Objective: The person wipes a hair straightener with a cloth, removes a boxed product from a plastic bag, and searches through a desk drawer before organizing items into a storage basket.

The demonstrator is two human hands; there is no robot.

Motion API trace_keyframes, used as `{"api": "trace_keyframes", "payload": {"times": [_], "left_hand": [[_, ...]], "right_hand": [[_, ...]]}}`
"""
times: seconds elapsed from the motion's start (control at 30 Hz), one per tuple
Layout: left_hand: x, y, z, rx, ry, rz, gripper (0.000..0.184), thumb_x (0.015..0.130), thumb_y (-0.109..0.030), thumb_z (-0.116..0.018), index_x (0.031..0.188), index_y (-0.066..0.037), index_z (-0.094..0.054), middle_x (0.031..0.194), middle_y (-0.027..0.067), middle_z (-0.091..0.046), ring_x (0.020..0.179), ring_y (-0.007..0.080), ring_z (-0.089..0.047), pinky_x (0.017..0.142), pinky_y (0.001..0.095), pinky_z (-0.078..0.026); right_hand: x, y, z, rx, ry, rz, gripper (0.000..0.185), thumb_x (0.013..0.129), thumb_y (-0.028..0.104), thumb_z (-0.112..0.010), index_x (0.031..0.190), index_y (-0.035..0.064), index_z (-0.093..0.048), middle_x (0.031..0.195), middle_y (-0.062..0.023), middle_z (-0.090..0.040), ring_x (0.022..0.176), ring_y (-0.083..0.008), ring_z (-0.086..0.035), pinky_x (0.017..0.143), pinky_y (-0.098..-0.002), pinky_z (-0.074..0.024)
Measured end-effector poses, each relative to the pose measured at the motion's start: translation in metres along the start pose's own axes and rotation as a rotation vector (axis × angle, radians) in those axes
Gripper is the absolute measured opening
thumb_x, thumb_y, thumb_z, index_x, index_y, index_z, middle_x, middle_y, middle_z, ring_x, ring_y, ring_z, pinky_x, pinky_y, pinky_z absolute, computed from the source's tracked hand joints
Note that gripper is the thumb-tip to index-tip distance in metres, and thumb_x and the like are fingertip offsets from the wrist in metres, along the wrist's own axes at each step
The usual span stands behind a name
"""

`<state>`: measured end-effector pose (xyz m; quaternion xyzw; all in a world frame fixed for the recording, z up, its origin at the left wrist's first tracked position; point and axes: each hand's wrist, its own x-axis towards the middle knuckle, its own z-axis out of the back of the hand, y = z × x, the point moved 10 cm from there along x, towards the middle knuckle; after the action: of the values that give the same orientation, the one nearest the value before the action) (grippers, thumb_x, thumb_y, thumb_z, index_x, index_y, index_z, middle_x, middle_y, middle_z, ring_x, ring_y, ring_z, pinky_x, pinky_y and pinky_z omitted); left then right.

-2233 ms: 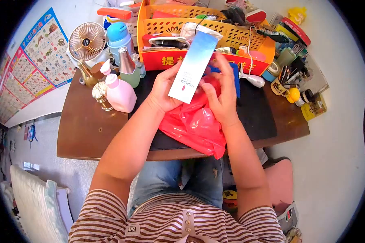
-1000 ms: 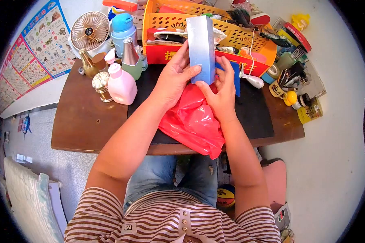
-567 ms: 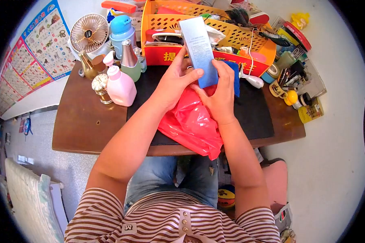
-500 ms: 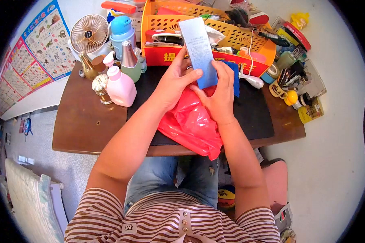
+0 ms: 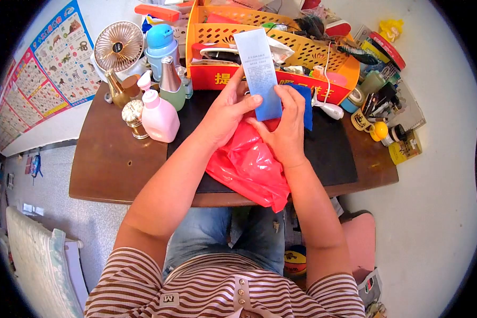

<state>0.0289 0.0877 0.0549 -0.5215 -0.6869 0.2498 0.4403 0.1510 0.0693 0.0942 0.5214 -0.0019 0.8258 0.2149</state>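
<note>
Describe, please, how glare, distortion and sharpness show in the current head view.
Head view: fisheye distortion bows the table, with dark vignetting at the corners; white glints on the red plastic bag; a bright reflection on the floor; the box's small print is too fine to read.

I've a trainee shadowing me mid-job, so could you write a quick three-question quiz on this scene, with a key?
1. What is spread on the near part of the black mat? A) striped towel; B) red plastic bag; C) newspaper.
2. True or false: the desk fan stands farther left than the pink pump bottle.
3. Fill in: the ____ hand's thumb lies on the printed face of the blue-and-white box.

Key: 1. B; 2. true; 3. left.
</note>
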Motion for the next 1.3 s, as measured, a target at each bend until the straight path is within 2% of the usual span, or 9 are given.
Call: {"api": "trace_keyframes", "payload": {"times": [0.87, 0.93, 1.3], "left_hand": [[0.001, 0.0042, 0.0022, -0.034, 0.009, 0.019, 0.08, 0.087, -0.011, -0.071, 0.153, -0.005, -0.026, 0.145, 0.0134, -0.044, 0.137, 0.0263, -0.042, 0.117, 0.043, -0.03], [0.0012, 0.0041, 0.0031, 0.001, 0.007, 0.011, 0.087, 0.088, -0.011, -0.069, 0.157, -0.007, -0.017, 0.145, 0.0171, -0.044, 0.132, 0.0259, -0.045, 0.113, 0.0382, -0.035], [0.0022, 0.0056, 0.0041, -0.001, 0.015, 0.008, 0.089, 0.088, -0.011, -0.069, 0.158, -0.008, -0.015, 0.146, 0.0177, -0.042, 0.133, 0.0266, -0.044, 0.113, 0.0378, -0.034]], "right_hand": [[-0.0004, 0.0008, -0.0008, -0.005, -0.004, 0.004, 0.091, 0.062, 0.011, -0.09, 0.137, 0.011, -0.038, 0.13, -0.0187, -0.045, 0.118, -0.0393, -0.048, 0.101, -0.0465, -0.0425], [-0.0003, 0.0009, -0.0009, -0.004, -0.006, 0.006, 0.091, 0.062, 0.011, -0.09, 0.137, 0.011, -0.038, 0.13, -0.0186, -0.045, 0.118, -0.0393, -0.048, 0.101, -0.0465, -0.0425], [-0.0003, 0.0011, -0.0015, -0.006, 0.001, 0.002, 0.09, 0.063, 0.012, -0.09, 0.136, 0.0104, -0.039, 0.131, -0.0186, -0.045, 0.118, -0.0395, -0.048, 0.101, -0.0463, -0.0428]]}}
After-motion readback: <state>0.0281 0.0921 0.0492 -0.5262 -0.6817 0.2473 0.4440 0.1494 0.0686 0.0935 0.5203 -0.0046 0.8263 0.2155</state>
